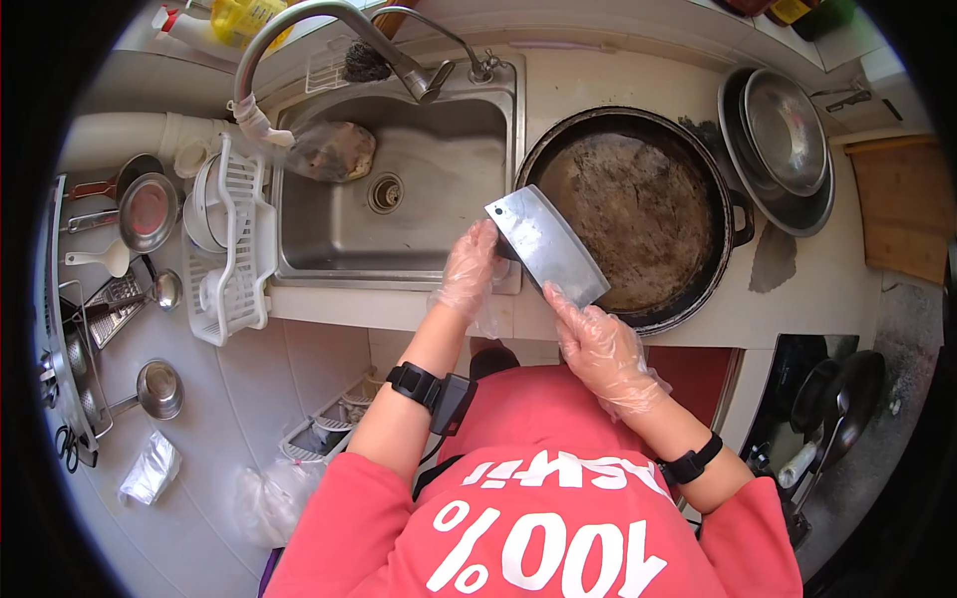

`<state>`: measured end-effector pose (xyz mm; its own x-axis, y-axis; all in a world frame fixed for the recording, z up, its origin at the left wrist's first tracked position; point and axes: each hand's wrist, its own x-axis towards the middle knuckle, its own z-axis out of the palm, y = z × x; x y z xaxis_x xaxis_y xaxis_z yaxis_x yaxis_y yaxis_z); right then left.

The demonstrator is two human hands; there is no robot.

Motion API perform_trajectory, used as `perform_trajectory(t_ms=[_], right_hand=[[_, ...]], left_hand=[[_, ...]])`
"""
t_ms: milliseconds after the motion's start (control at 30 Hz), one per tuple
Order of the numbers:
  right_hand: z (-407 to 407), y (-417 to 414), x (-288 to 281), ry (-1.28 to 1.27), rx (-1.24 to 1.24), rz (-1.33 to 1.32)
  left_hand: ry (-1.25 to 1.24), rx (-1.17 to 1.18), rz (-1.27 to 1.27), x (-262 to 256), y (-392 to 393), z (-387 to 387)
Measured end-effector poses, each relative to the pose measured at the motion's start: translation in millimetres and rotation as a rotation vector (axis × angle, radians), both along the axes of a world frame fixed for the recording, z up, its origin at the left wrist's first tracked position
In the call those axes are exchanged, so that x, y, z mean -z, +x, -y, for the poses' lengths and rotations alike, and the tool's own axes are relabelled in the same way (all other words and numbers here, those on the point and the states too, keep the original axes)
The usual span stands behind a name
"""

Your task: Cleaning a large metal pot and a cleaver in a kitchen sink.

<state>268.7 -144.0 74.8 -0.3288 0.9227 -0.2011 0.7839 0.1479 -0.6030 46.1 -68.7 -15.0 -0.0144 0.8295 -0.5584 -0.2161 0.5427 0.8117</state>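
A broad metal cleaver (pixel 549 247) is tilted over the near left rim of a large round black pan (pixel 643 224) with a brown, worn inside. My right hand (pixel 602 347), in a clear plastic glove, grips the cleaver's lower right end; its handle is hidden by the hand. At the blade's left side, my left hand (pixel 469 269), gloved as well, has its fingers round a dark object (pixel 507 247). Most of that object is hidden behind the blade, so its kind cannot be told.
Left of the pan, a steel sink (pixel 426 232) holds a plastic-bagged item (pixel 333 152) under a curved faucet (pixel 329 9). A white dish rack (pixel 238 247) stands beside it. Metal bowls (pixel 785 131) lie right of the pan; a wooden board (pixel 901 209) is farther right.
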Motion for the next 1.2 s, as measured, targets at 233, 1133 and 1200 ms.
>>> perform_trajectory(t_ms=[233,1133,1200], right_hand=[[-7.1,47.6,-7.3,-0.012,0.249,-0.324],[-55.9,73.1,-2.7,-0.382,0.764,-0.603],[-57.3,76.0,-5.2,-0.283,0.694,-0.542]], left_hand=[[0.186,-0.021,-0.03,-6.0,11.6,-3.5],[0.364,0.399,-1.228,-32.6,45.2,-59.6],[0.196,0.551,-1.249,-34.4,46.9,-69.6]])
